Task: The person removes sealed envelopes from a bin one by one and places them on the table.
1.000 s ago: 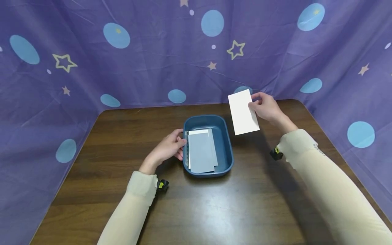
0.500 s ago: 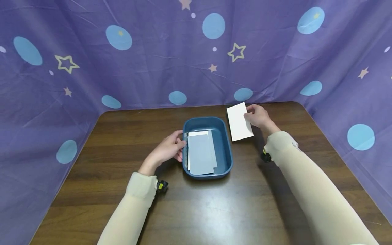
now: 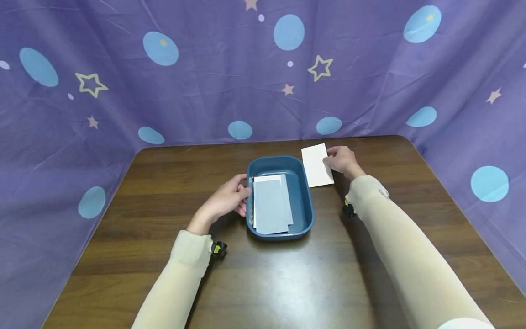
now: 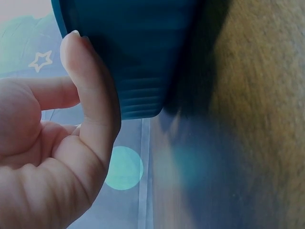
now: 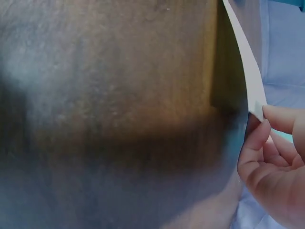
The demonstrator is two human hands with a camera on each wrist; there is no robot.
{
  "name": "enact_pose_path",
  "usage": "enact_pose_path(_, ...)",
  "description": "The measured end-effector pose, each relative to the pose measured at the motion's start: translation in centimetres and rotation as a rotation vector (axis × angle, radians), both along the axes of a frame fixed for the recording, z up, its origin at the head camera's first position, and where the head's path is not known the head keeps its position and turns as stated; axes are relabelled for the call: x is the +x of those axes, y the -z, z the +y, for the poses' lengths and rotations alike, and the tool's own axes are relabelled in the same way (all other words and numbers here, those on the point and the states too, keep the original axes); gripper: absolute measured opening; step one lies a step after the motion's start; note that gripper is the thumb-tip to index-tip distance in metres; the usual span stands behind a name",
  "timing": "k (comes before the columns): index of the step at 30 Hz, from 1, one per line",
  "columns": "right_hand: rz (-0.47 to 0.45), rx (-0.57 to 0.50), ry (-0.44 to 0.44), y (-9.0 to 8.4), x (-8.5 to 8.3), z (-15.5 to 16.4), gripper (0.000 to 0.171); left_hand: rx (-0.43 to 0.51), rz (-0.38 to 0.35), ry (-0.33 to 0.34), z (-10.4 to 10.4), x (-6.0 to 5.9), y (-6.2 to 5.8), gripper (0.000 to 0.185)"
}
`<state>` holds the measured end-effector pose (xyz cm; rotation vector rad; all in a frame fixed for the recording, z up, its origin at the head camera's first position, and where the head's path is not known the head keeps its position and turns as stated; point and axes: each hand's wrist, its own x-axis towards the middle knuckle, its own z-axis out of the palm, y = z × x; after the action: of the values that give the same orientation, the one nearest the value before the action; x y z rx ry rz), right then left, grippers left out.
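A blue plastic tray (image 3: 302, 203) stands in the middle of the table with grey-blue cards (image 3: 269, 208) in it. Under them, part of a white card (image 3: 265, 178) shows. My left hand (image 3: 223, 197) holds the tray's left wall, its thumb at the rim, as the left wrist view also shows against the tray's ribbed side (image 4: 138, 47). Beyond the tray's right side, my right hand (image 3: 343, 161) pinches a blank white card (image 3: 315, 167) by its right edge between thumb and finger. In the right wrist view this card (image 5: 250, 67) appears nearly edge-on, close over the table.
The brown wooden table (image 3: 144, 205) reaches back to a purple curtain (image 3: 197, 82) with stars and blue dots. Each wrist wears a small black camera, the left one (image 3: 219, 249) low beside the tray. A light glare (image 3: 291, 278) lies on the front of the table.
My right hand has moved down and left with the white card, bringing it from the air to near the tray's far right corner. The left hand has stayed at the tray.
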<state>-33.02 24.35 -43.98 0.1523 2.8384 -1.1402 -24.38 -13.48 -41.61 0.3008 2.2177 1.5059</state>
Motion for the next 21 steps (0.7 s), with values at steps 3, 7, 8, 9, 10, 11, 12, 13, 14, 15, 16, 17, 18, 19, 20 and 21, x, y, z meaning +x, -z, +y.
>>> enact_pose_path(3, 0.044, 0.092, -0.036, 0.5, -0.2, -0.2, 0.046, 0.0, -0.005, -0.001, 0.0, 0.0, 0.0, 0.062)
enact_pose_path(7, 0.097, 0.187, -0.051, 0.8, -0.4, -0.6, 0.045, 0.0, -0.011, -0.008, -0.1, 0.1, 0.0, 0.061)
enact_pose_path(8, 0.099, 0.193, -0.04, 0.8, -0.4, -0.7, 0.045, -0.001, -0.011, -0.012, -0.1, 0.1, 0.0, 0.061)
enact_pose_path(9, 0.1, 0.197, -0.031, 0.8, -0.5, -0.9, 0.046, -0.003, -0.011, -0.013, -0.2, 0.2, 0.0, 0.062)
enact_pose_path(10, 0.098, 0.2, -0.02, 0.8, -0.5, -1.1, 0.046, -0.005, -0.01, -0.013, -0.2, 0.2, 0.0, 0.062)
enact_pose_path(11, 0.094, 0.203, -0.009, 0.8, -0.5, -1.2, 0.047, -0.006, -0.009, -0.012, -0.2, 0.2, 0.0, 0.062)
enact_pose_path(12, 0.087, 0.204, 0.004, 0.8, -0.5, -1.4, 0.048, -0.005, -0.009, -0.013, -0.3, 0.2, 0.0, 0.062)
enact_pose_path(13, 0.078, 0.204, 0.017, 0.8, -0.5, -1.5, 0.049, -0.004, -0.01, -0.012, -0.3, 0.2, 0.0, 0.062)
enact_pose_path(14, 0.071, 0.201, 0.028, 0.8, -0.5, -1.6, 0.05, -0.004, -0.008, -0.009, -0.2, 0.1, 0.1, 0.062)
enact_pose_path(15, 0.065, 0.196, 0.039, 0.8, -0.5, -1.7, 0.05, -0.003, -0.007, -0.007, -0.2, 0.1, 0.1, 0.062)
enact_pose_path(16, 0.061, 0.192, 0.05, 0.8, -0.5, -1.8, 0.051, -0.001, -0.006, -0.007, -0.2, 0.1, 0.1, 0.062)
enact_pose_path(17, 0.063, 0.19, 0.059, 0.8, -0.5, -1.9, 0.051, 0.0, -0.004, -0.007, -0.2, 0.1, 0.1, 0.062)
enact_pose_path(18, 0.064, 0.187, 0.066, 0.8, -0.6, -1.9, 0.051, 0.001, -0.004, -0.007, -0.1, 0.1, 0.1, 0.062)
enact_pose_path(19, 0.068, 0.185, 0.071, 0.8, -0.6, -2.0, 0.052, 0.001, -0.003, -0.006, -0.1, 0.1, 0.1, 0.062)
enact_pose_path(20, 0.072, 0.185, 0.076, 0.9, -0.7, -2.1, 0.052, -0.001, -0.001, -0.005, -0.1, 0.0, 0.1, 0.062)
enact_pose_path(21, 0.074, 0.187, 0.08, 0.9, -0.8, -2.1, 0.052, -0.001, -0.003, -0.006, -0.1, 0.1, 0.1, 0.062)
